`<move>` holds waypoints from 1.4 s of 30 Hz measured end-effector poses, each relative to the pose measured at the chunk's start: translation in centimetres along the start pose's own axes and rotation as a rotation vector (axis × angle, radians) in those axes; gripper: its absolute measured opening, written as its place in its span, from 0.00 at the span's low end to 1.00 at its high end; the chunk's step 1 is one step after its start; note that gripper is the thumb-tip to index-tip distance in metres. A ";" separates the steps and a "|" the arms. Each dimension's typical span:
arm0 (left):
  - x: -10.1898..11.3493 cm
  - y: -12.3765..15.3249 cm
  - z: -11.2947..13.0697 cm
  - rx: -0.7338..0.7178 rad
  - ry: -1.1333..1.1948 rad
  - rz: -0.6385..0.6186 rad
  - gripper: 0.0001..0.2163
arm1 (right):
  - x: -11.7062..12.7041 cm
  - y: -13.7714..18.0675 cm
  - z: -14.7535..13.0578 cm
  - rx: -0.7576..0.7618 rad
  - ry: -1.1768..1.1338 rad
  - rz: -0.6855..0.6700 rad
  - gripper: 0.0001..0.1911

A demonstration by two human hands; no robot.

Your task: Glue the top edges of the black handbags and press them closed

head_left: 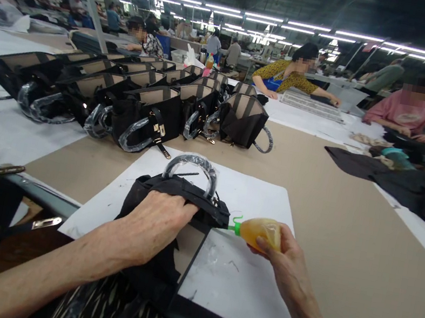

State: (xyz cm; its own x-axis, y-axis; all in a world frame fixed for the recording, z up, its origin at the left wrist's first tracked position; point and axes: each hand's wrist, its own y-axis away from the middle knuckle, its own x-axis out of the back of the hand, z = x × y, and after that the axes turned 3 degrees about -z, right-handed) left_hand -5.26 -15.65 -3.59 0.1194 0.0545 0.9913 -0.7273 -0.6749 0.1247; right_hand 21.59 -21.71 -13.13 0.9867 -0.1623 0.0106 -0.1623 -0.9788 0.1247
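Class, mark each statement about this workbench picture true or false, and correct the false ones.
1. The left hand rests on a black bag. True.
2. The right hand holds a pair of scissors. False: it holds a yellow bottle with a green nozzle.
3. The black bag lies partly on a white sheet. True.
4. The row of bags behind is red. False: they are black with beige panels.
5. The bottle's nozzle points away from the black bag. False: it points towards the bag's edge.
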 end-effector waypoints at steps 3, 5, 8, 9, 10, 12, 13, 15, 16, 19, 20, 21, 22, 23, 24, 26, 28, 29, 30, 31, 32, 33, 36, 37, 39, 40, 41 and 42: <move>0.0 0.1 0.1 -0.008 0.005 0.015 0.07 | -0.2 0.1 0.0 -0.013 0.001 -0.005 0.19; 0.1 0.2 0.2 -0.006 0.010 0.018 0.08 | -0.3 0.2 -0.1 -0.021 0.006 -0.006 0.19; 0.2 0.1 0.4 0.001 0.018 0.001 0.09 | -0.4 0.4 0.0 -0.035 0.002 -0.007 0.19; 0.3 0.1 0.4 0.007 0.019 -0.011 0.09 | -0.3 0.5 0.1 -0.041 -0.005 -0.012 0.19; 0.3 0.2 0.5 0.013 0.018 -0.023 0.10 | -0.3 0.6 0.2 -0.046 -0.018 -0.018 0.19; 0.3 0.2 0.5 0.026 0.013 -0.043 0.10 | -0.4 0.9 0.4 -0.058 -0.050 -0.025 0.19; 0.3 0.2 0.6 0.028 0.011 -0.050 0.10 | -0.4 1.0 0.5 -0.064 -0.067 -0.020 0.19; 0.3 0.3 0.6 0.019 0.010 -0.050 0.09 | -0.6 1.2 0.6 -0.077 -0.093 -0.002 0.21; 0.3 0.3 0.6 0.014 0.009 -0.046 0.09 | -0.8 1.3 0.6 -0.082 -0.102 0.008 0.21; 0.3 0.3 0.6 0.008 0.006 -0.037 0.09 | -1.1 1.5 0.6 -0.096 -0.111 0.006 0.22; 0.4 0.3 0.6 0.007 0.005 -0.037 0.09 | -1.1 1.6 0.6 -0.101 -0.110 -0.004 0.22; 0.4 0.3 0.6 0.005 0.004 -0.036 0.09 | -1.1 1.6 0.6 -0.106 -0.106 -0.013 0.22; 0.4 0.3 0.6 0.002 0.003 -0.034 0.09 | -1.1 1.7 0.6 -0.110 -0.100 -0.019 0.22; 0.4 0.3 0.6 -0.001 0.000 -0.028 0.08 | -1.1 1.8 0.6 -0.114 -0.096 -0.023 0.22; 0.3 0.4 0.6 0.000 -0.005 -0.018 0.08 | -1.0 2.0 0.6 -0.118 -0.094 -0.026 0.21; -0.1 0.4 0.6 0.002 -0.023 0.020 0.08 | -1.0 2.3 0.6 -0.126 -0.096 -0.041 0.21; -0.4 0.4 0.5 -0.004 -0.041 0.067 0.07 | -1.1 2.8 0.5 -0.135 -0.103 -0.067 0.20; -0.6 0.4 0.4 -0.010 -0.047 0.086 0.07 | -1.1 3.1 0.5 -0.140 -0.104 -0.076 0.20; -0.7 0.4 0.4 -0.017 -0.050 0.101 0.06 | -1.2 3.3 0.5 -0.145 -0.102 -0.079 0.19; -0.8 0.4 0.4 -0.024 -0.051 0.109 0.06 | -1.3 3.6 0.5 -0.152 -0.100 -0.080 0.19; -0.9 0.4 0.3 -0.028 -0.051 0.114 0.06 | -1.4 3.8 0.5 -0.158 -0.096 -0.081 0.19; -0.9 0.3 0.3 -0.030 -0.051 0.118 0.06 | -1.4 4.0 0.5 -0.164 -0.090 -0.086 0.19; -0.9 0.2 0.3 -0.031 -0.055 0.127 0.05 | -1.7 4.5 0.4 -0.176 -0.079 -0.107 0.20; -0.9 0.1 0.2 -0.033 -0.057 0.129 0.05 | -1.8 4.7 0.4 -0.181 -0.078 -0.110 0.20; -0.9 0.1 0.2 -0.037 -0.064 0.141 0.05 | -2.1 5.1 0.1 -0.191 -0.080 -0.102 0.20; -0.9 0.1 0.2 -0.040 -0.068 0.150 0.05 | -2.3 5.3 0.0 -0.193 -0.083 -0.095 0.20; -0.9 0.0 0.2 -0.043 -0.073 0.157 0.05 | -2.4 5.6 -0.2 -0.192 -0.085 -0.088 0.20; -0.9 0.0 0.2 -0.046 -0.077 0.163 0.05 | -2.6 5.8 -0.3 -0.190 -0.089 -0.079 0.20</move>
State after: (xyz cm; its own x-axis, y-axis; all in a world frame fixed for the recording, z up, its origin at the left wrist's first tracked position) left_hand -5.28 -15.83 -4.45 0.0477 -0.1109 0.9927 -0.7709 -0.6360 -0.0340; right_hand 18.10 -26.90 -12.11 0.9901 -0.1047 -0.0935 -0.0714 -0.9491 0.3068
